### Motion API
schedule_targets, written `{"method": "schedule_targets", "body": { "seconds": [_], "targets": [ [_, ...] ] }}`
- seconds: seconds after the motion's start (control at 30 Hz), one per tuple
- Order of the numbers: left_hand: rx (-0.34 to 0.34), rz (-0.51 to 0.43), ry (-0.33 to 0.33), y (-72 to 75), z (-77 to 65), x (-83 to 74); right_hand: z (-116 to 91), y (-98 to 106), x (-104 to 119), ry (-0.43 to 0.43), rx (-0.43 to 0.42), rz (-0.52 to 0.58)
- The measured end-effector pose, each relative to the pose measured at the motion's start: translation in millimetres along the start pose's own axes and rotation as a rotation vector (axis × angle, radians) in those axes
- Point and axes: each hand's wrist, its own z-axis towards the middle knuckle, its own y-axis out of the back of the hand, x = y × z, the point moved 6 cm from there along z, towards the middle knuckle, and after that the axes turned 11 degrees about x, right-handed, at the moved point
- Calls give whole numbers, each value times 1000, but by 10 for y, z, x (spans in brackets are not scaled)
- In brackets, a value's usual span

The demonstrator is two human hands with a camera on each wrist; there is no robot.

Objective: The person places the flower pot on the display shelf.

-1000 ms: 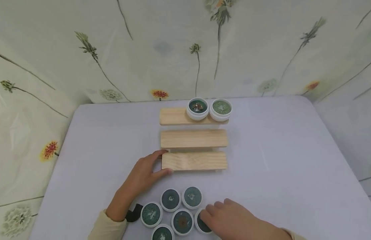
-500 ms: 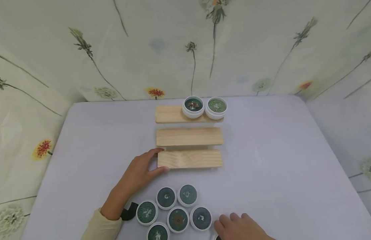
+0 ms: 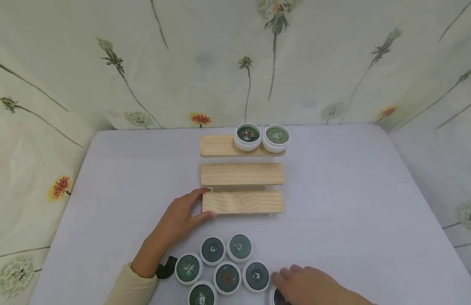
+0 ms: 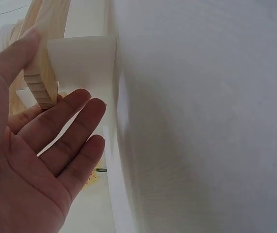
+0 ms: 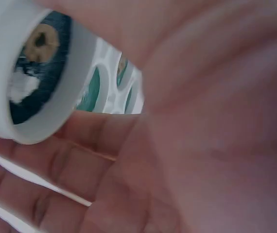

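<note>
My left hand [image 3: 177, 217] pinches the left end of the front board [image 3: 242, 202] of a three-tier wooden stand, thumb on the near edge and index finger behind. In the left wrist view the other fingers [image 4: 80, 124] extend below the board, beside a pale support [image 4: 82, 60]. My right hand [image 3: 309, 284] grips a round white jar [image 3: 278, 296] at the bottom edge of the head view, mostly covered by the hand. Up close, the right wrist view shows this jar [image 5: 41, 73] tilted, its dark blue-green inside bearing tan and white marks.
Several white jars with green or dark tops cluster to the left of my right hand, among them one with a brown disc [image 3: 227, 278]. Two more jars [image 3: 247, 136] stand on the back board [image 3: 216, 146]. The middle board [image 3: 242, 174] lies between. A dark strap [image 3: 167, 267] is by the left wrist.
My right hand has left the jar with the pale figure and moved right and nearer, onto another jar. The left hand keeps its hold on the front board. The head view shifts slightly.
</note>
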Motion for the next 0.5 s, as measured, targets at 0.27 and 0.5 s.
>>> {"method": "schedule_targets", "body": {
  "seconds": [0.27, 0.5],
  "targets": [
    [-5, 5, 7, -9, 17, -8, -144, 321, -243, -236, -2, 124],
    [-7, 0, 15, -3, 4, -14, -445, 930, -164, -90, -336, -98]
  ]
}}
